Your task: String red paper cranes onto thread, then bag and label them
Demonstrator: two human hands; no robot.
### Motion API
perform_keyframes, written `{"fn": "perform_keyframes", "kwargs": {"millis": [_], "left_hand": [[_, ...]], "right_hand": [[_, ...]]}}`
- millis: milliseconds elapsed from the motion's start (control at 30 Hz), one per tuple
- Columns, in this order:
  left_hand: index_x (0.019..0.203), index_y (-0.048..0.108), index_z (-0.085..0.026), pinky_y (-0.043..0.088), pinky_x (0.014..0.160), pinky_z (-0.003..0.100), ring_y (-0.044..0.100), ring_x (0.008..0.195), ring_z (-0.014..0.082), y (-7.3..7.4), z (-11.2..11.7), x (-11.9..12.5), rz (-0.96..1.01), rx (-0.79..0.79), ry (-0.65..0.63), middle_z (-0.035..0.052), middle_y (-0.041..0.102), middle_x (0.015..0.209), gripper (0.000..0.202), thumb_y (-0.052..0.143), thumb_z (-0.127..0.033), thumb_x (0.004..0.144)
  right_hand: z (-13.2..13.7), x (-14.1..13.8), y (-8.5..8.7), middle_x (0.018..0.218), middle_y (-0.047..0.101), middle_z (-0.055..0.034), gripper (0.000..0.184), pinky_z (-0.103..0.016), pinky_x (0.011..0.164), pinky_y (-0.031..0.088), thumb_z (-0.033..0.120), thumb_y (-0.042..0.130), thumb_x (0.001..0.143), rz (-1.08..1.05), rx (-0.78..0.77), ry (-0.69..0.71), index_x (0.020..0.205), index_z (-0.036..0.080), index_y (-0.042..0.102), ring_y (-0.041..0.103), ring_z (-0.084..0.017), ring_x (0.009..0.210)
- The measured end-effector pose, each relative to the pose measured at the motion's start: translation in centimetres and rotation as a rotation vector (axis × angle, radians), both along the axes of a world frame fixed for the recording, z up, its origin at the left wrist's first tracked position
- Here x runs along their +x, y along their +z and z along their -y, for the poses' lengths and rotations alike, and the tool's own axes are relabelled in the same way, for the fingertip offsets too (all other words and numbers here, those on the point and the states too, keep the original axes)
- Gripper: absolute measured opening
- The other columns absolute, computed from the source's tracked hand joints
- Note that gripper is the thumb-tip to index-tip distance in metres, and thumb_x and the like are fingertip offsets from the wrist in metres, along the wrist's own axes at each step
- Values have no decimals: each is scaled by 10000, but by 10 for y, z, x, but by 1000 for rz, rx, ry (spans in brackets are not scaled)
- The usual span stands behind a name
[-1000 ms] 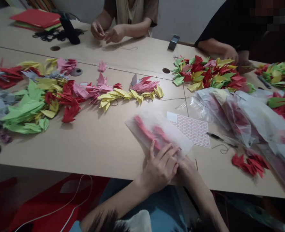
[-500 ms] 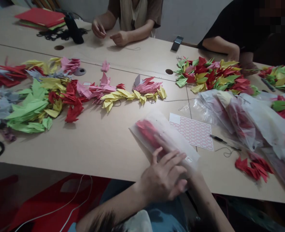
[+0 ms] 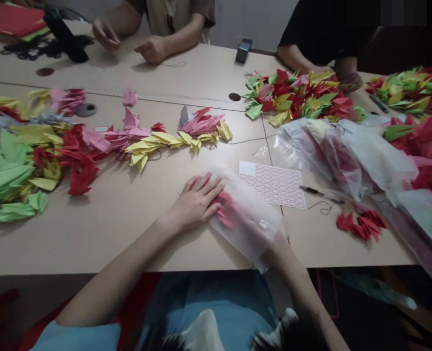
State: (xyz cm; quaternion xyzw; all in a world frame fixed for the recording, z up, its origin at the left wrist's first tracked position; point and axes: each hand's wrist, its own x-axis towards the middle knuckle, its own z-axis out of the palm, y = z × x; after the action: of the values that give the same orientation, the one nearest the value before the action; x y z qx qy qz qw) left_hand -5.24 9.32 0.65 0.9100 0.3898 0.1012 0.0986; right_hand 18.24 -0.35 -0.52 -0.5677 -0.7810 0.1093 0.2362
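Note:
A frosted plastic bag (image 3: 248, 195) lies aslant on the table in front of me, with red folded paper (image 3: 227, 209) showing through it. My left hand (image 3: 197, 202) lies flat on the bag's far left end, fingers stretched out and beside the red paper. My right hand (image 3: 262, 234) is inside the bag from the near right end. Its fingers are blurred behind the plastic, close to the red paper, and I cannot tell whether they grip it. A small white label (image 3: 263, 224) is on the bag.
Right of the bag lie a sheet of red-bordered labels (image 3: 274, 185), a pen (image 3: 320, 194) and red paper cranes (image 3: 362, 224). Filled bags (image 3: 377, 156) are piled farther right. Strung yellow cranes (image 3: 165, 141) and other colours stretch leftward. Two people sit across the table.
My left hand has moved from above my right wrist to the bag's far end and now lies flat. My view has shifted right. My right hand stays in the bag.

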Motion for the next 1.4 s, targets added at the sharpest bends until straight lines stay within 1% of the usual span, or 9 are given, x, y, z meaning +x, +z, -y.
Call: {"fn": "perform_keyframes", "kwargs": {"millis": [133, 300, 433, 567, 700, 833, 1033, 1267, 1400], "left_hand": [[1414, 367, -257, 216, 1105, 485, 256, 1390, 300, 0, 6, -2, -26, 15, 25, 51, 351, 1491, 548, 425, -467, 912], [1389, 416, -310, 269, 1034, 554, 269, 1352, 419, 3, 23, 7, -68, 60, 131, 110, 363, 1477, 589, 472, -566, 861], [1406, 400, -238, 317, 951, 608, 305, 1295, 487, 9, 44, 23, -137, 94, 254, 188, 377, 1448, 705, 491, -619, 819], [1386, 428, -258, 394, 860, 561, 429, 1195, 445, 18, 53, 25, -191, 78, 283, 171, 470, 1377, 588, 479, -519, 862], [1328, 502, -279, 370, 945, 481, 462, 1215, 334, 16, 48, 13, -111, 92, 206, 135, 503, 1353, 467, 470, -440, 890], [1375, 439, -252, 254, 1078, 476, 307, 1363, 310, 5, 46, 7, -54, 84, 179, 95, 369, 1477, 536, 472, -466, 884], [1399, 395, -198, 290, 1052, 546, 303, 1356, 361, 1, 56, 18, -61, 79, 277, 161, 358, 1469, 581, 484, -432, 874], [1329, 470, -157, 436, 951, 475, 464, 1255, 281, 4, 59, 22, -6, 36, 422, 115, 513, 1365, 453, 390, -265, 896], [1348, 451, -149, 388, 1017, 504, 434, 1292, 275, -7, 58, 21, 37, 139, 491, 126, 470, 1401, 474, 381, -315, 909]], "right_hand": [[4, 13, 8, 1136, 662, -107, 370, -419, 827, 552, 118, 427, 839, -12, 71, 163, 1123, 217, 644, 609, -257, 1081], [14, 31, 41, 840, 675, -54, 237, -326, 699, 555, 86, 445, 839, -129, 102, -135, 818, 208, 648, 650, -180, 812], [7, 21, 52, 1138, 627, -120, 305, -447, 931, 484, 165, 474, 874, -75, 220, -192, 1156, 190, 588, 582, -240, 1092], [-9, 1, 29, 1465, 373, -174, 542, -522, 1063, 344, 334, 394, 947, 144, 23, 27, 1439, 130, 301, 301, -275, 1378], [-15, -2, 2, 1508, 311, -123, 543, -607, 1090, 216, 401, 355, 958, 330, -80, 52, 1453, 185, 290, 223, -284, 1410], [-13, 2, 5, 1497, 325, -126, 514, -650, 1070, 197, 383, 337, 963, 392, -80, 58, 1432, 173, 333, 283, -303, 1385], [-23, -27, 23, 1490, 312, -184, 491, -561, 1097, 233, 277, 329, 953, 364, 115, -12, 1395, 71, 389, 282, -316, 1383], [-37, -53, -13, 1458, 397, -130, 490, -568, 1036, 318, 298, 342, 944, 327, 196, 131, 1404, 136, 387, 356, -301, 1348], [-37, -48, -28, 1428, 448, -114, 479, -546, 1023, 330, 306, 327, 943, 328, 322, 131, 1396, 170, 405, 410, -280, 1313]]}}
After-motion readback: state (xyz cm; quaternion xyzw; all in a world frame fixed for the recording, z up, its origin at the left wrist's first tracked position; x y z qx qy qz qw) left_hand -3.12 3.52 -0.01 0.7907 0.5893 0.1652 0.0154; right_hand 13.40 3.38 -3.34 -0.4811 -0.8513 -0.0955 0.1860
